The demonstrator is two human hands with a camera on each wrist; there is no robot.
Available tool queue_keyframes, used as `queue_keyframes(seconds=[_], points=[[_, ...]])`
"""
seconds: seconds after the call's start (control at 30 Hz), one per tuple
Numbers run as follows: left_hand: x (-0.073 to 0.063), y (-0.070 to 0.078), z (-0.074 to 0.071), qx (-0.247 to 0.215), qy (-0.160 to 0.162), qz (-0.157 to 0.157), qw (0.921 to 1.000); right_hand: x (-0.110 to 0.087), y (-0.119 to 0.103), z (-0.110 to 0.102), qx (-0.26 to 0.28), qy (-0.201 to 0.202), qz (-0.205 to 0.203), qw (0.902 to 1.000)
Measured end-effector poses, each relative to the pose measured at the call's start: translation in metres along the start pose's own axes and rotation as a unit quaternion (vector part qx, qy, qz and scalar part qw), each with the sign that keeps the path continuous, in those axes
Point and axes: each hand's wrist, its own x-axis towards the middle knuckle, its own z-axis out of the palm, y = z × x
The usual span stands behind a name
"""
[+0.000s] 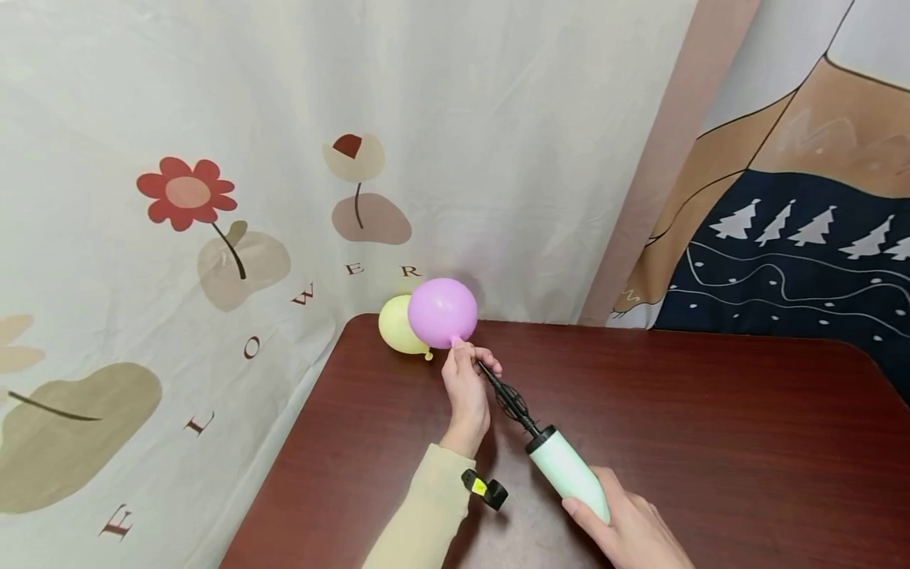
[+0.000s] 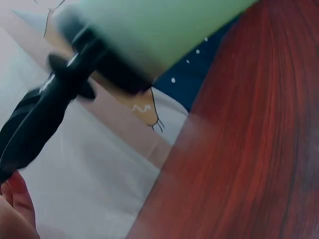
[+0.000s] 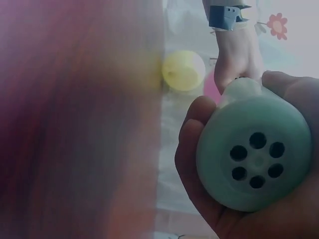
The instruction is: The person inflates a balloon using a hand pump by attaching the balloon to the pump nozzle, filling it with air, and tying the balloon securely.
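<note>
My left hand (image 1: 466, 395) pinches the neck of an inflated purple balloon (image 1: 442, 311), where the pump's black tip meets it. The balloon pump (image 1: 567, 468) has a mint green barrel and a ribbed black nozzle (image 1: 512, 401), slanting from the balloon down to the lower right. Around the barrel's back end, my right hand (image 1: 631, 518) curls its fingers and thumb. Its round end (image 3: 258, 194) with a ring of holes fills much of the right wrist view. Up close in the left wrist view, the black nozzle (image 2: 42, 119) crosses to the fingers.
A tied yellow balloon (image 1: 398, 328) sits on the brown table (image 1: 711, 442) at its back left corner, partly behind the purple one. A pale flower-printed curtain (image 1: 533, 158) hangs along the left and back edges. A dark patterned cloth (image 1: 796, 269) hangs at the right.
</note>
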Motion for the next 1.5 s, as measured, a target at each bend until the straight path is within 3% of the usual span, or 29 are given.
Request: queue_keyframes(seconds=[0.3,0.6,0.87,1.07,1.27,1.5], points=[[0.009,0.001,-0.018,0.068,0.003,0.023,0.9974,0.000,0.028,-0.016,-0.004,-0.022,0.059,0.9980],[0.001,-0.003,-0.034,0.116,-0.055,0.008,0.9917,0.012,0.077,-0.055,-0.064,-0.034,0.102,0.9921],[-0.007,-0.008,-0.047,0.126,-0.076,0.001,0.9891,0.024,0.118,-0.090,-0.097,-0.039,0.139,0.9848],[-0.012,-0.011,-0.049,0.135,-0.093,-0.012,0.9864,0.022,0.137,-0.102,-0.106,-0.007,0.164,0.9808],[-0.016,-0.013,-0.046,0.139,-0.101,-0.025,0.9848,0.021,0.145,-0.107,-0.122,0.016,0.157,0.9799],[-0.021,-0.014,-0.043,0.131,-0.116,-0.032,0.9841,0.023,0.148,-0.108,-0.131,0.000,0.175,0.9760]])
